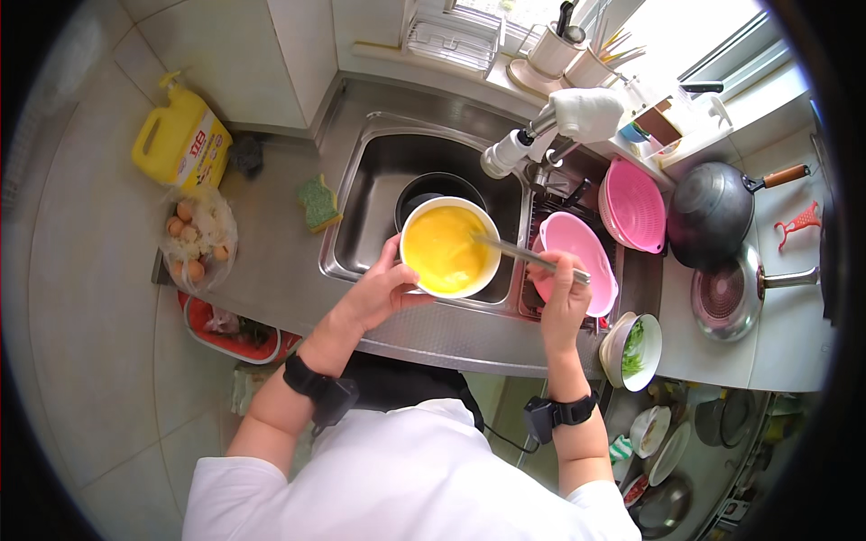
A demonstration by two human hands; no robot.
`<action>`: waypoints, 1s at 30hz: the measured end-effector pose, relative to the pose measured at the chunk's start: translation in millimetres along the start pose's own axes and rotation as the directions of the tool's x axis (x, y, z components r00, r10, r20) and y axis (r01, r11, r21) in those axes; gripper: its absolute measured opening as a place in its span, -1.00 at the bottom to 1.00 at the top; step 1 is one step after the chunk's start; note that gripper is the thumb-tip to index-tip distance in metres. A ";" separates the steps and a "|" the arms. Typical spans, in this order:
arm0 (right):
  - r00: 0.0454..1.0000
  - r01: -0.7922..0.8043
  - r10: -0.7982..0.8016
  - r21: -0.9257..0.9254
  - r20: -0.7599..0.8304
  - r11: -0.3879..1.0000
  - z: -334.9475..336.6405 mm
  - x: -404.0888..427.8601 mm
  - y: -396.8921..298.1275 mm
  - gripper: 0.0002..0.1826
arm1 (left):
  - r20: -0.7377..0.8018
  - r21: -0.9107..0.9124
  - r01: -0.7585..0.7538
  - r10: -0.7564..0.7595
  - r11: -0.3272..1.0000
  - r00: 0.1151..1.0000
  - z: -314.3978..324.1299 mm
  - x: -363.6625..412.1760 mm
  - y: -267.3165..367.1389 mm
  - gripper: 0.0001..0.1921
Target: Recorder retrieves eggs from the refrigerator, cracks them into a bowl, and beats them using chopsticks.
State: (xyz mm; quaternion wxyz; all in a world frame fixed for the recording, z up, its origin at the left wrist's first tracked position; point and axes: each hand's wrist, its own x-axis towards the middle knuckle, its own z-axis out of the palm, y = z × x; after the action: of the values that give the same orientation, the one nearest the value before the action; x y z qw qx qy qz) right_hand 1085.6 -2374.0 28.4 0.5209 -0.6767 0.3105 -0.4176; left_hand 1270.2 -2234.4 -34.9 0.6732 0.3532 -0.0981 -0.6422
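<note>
My left hand [384,287] grips the rim and side of a white bowl [497,260], tilted a little towards me above the front of the sink. Beaten egg [443,247], smooth and yellow, covers the inside of the bowl. In my right hand [565,291] is a pair of metal chopsticks [517,251], their tips dipped in the egg near the bowl's right side. Below the bowl, a dark round pan [440,184] lies in the steel sink [369,196], partly hidden.
A green-yellow sponge [319,204], bagged eggs [196,243] and a yellow detergent jug [186,138] stand left. Right are a pink basin [575,260], a pink colander [634,206] and bowls with green leaves [633,351]. The cloth-wrapped faucet [504,154] juts over the sink.
</note>
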 end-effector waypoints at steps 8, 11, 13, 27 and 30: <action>0.984 -0.113 0.111 0.007 0.139 0.994 5.1 -14.2 3.1 -0.69 | -0.018 0.020 0.013 -0.013 1.000 1.000 2.1 5.0 0.5 -0.30; 0.995 -0.087 0.085 0.037 0.052 0.996 8.5 -10.1 0.9 -0.73 | -0.014 0.022 0.018 -0.018 1.000 1.000 2.8 4.0 0.5 -0.30; 0.994 -0.100 0.103 -0.076 0.036 0.992 -0.1 -1.1 -0.8 -0.76 | -0.004 0.020 0.018 -0.018 1.000 1.000 3.0 6.2 0.8 -0.30; 0.960 -0.109 0.137 -0.125 0.246 0.986 9.4 -4.4 -10.3 -0.78 | -0.028 0.023 0.024 -0.023 0.999 0.999 0.7 6.3 0.1 -0.29; 0.989 -0.023 0.018 0.030 0.149 0.999 13.3 2.8 -5.3 -0.78 | -0.025 0.042 0.020 -0.019 0.999 1.000 2.3 6.9 1.1 -0.28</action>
State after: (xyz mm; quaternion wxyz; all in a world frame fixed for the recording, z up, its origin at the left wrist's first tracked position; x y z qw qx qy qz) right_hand 1098.6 -2369.1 32.7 0.5573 -0.6946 0.2711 -0.3654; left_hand 1270.8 -2241.7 -34.8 0.6605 0.3761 -0.1001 -0.6421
